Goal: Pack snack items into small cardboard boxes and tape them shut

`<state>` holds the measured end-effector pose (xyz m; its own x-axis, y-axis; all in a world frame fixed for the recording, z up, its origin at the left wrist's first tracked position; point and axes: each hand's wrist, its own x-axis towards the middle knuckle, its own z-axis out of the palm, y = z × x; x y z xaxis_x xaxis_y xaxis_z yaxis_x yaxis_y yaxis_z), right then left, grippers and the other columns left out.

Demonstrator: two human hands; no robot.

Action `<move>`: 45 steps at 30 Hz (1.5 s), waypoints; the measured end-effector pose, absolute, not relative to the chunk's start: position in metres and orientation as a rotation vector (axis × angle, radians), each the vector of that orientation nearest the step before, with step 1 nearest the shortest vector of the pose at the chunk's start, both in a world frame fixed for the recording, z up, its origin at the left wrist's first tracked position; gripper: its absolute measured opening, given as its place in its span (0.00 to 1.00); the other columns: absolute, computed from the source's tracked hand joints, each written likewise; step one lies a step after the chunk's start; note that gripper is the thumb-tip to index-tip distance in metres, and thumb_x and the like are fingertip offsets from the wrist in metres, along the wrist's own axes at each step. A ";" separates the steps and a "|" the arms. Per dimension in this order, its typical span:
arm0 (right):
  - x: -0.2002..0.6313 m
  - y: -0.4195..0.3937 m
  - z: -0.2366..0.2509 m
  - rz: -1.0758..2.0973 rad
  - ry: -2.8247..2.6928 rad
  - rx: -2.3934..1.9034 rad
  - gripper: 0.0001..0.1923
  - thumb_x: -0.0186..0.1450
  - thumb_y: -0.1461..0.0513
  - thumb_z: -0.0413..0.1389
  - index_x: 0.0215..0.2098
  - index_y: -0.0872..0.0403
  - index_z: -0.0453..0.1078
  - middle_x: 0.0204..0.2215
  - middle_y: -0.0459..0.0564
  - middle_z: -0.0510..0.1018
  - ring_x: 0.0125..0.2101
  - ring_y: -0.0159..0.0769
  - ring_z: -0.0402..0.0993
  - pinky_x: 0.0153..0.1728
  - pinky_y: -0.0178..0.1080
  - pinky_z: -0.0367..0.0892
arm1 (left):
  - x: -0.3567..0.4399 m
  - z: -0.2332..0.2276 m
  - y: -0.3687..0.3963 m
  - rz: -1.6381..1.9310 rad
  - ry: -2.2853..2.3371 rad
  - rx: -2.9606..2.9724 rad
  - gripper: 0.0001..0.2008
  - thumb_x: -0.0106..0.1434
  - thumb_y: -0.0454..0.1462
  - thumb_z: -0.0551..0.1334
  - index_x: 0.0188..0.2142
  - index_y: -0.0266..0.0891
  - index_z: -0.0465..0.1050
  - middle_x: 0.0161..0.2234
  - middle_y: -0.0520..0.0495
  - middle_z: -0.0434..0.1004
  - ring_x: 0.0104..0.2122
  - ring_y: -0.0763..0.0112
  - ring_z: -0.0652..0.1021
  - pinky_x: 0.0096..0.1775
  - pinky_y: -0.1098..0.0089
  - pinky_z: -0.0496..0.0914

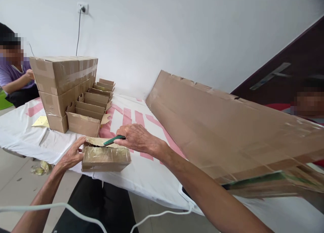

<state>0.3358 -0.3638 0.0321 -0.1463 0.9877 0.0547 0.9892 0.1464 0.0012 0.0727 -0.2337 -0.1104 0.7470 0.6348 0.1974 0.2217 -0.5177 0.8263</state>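
A small cardboard box (106,158) with clear tape over its side lies at the near edge of the cloth-covered table. My left hand (71,154) grips its left end, thumb on the near side and fingers at the top. In my right hand (136,137) is a green box cutter (113,140) with a ridged handle. It points left and down at the box's top, where a flap stands partly raised along a dark gap. The cutter's blade cannot be made out clearly.
Stacked closed cartons (67,77) stand at the left, beside a row of open boxes (84,121). A large cardboard panel (215,128) leans along the right. A white cable (162,213) hangs in front. One person (12,71) sits far left; another (310,103) is partly visible right.
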 end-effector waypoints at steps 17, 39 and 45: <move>0.375 -0.377 0.023 -0.063 -2.348 -2.166 0.15 0.74 0.53 0.60 0.34 0.53 0.78 0.31 0.51 0.82 0.30 0.35 0.71 0.28 0.39 0.47 | 0.073 -0.102 -0.229 0.603 0.636 2.039 0.22 0.61 0.39 0.65 0.56 0.45 0.78 0.57 0.43 0.78 0.54 0.55 0.77 0.45 0.67 0.74; 0.437 -0.406 0.002 -0.123 -2.289 -2.144 0.11 0.74 0.55 0.61 0.36 0.51 0.78 0.34 0.49 0.81 0.34 0.37 0.72 0.31 0.39 0.50 | 0.074 -0.104 -0.221 0.611 0.674 2.081 0.28 0.57 0.41 0.68 0.58 0.46 0.78 0.57 0.42 0.79 0.52 0.53 0.79 0.43 0.66 0.74; 0.469 -0.438 0.012 -0.070 -1.869 -2.008 0.13 0.73 0.53 0.56 0.38 0.51 0.79 0.34 0.48 0.81 0.33 0.38 0.73 0.35 0.38 0.60 | 0.071 -0.109 -0.219 0.664 0.695 2.047 0.36 0.58 0.45 0.70 0.67 0.47 0.71 0.64 0.40 0.75 0.57 0.49 0.78 0.44 0.64 0.76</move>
